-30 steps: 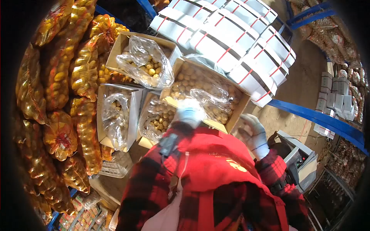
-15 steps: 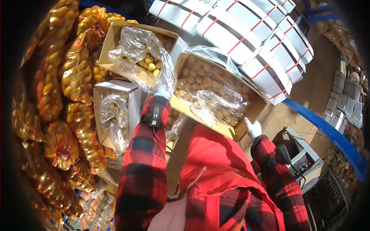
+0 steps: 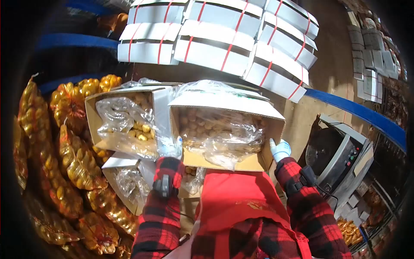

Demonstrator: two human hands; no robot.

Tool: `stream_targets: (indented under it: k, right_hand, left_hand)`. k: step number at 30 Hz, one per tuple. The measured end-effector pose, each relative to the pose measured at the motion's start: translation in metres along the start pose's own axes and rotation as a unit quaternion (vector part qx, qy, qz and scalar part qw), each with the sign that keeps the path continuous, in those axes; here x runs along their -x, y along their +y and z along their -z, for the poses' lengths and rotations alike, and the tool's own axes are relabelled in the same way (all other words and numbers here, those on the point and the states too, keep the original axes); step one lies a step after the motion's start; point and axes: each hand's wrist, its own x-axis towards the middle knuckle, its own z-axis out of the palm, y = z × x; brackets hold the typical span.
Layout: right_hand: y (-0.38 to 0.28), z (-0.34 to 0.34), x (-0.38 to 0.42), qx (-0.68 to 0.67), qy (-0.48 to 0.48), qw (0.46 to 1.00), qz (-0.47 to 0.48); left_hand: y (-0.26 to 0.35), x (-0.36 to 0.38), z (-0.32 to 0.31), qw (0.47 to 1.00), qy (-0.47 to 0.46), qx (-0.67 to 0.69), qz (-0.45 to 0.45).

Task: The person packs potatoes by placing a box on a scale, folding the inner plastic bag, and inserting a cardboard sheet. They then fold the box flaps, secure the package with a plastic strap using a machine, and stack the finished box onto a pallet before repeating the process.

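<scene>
An open cardboard box (image 3: 269,162) of small round brown produce under clear plastic lies before my red apron. At its left wall, my left hand (image 3: 171,148), in a pale glove, has its thumb upright along the edge. My right hand (image 3: 280,150), also gloved, grips the box's right edge, thumb on the rim. To the left is a second open box (image 3: 95,129) holding yellowish round produce and plastic. Below that stands a smaller box (image 3: 113,175) with a crumpled clear bag.
White boxes (image 3: 213,41) with red straps are stacked beyond. Net sacks (image 3: 77,159) of yellow produce fill the left. A blue bar (image 3: 358,114) crosses the right, above a grey machine (image 3: 345,159) with buttons.
The view has turned, and the middle box now sits straighter before me. My left hand has moved from the left box's plastic to the middle box's left wall; my right hand has closed on its right edge.
</scene>
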Motion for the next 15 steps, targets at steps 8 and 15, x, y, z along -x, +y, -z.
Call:
stream_targets:
  k: [8,15]
  right_hand:
    - [0.053,0.000,-0.042,-0.047,-0.004,0.997,0.065]
    - [0.052,0.069,0.009,-0.113,-0.061,0.987,0.100]
  left_hand:
    - [0.020,0.016,0.041,0.981,-0.191,-0.022,0.037]
    - [0.008,0.021,0.076,0.977,-0.165,-0.123,-0.058]
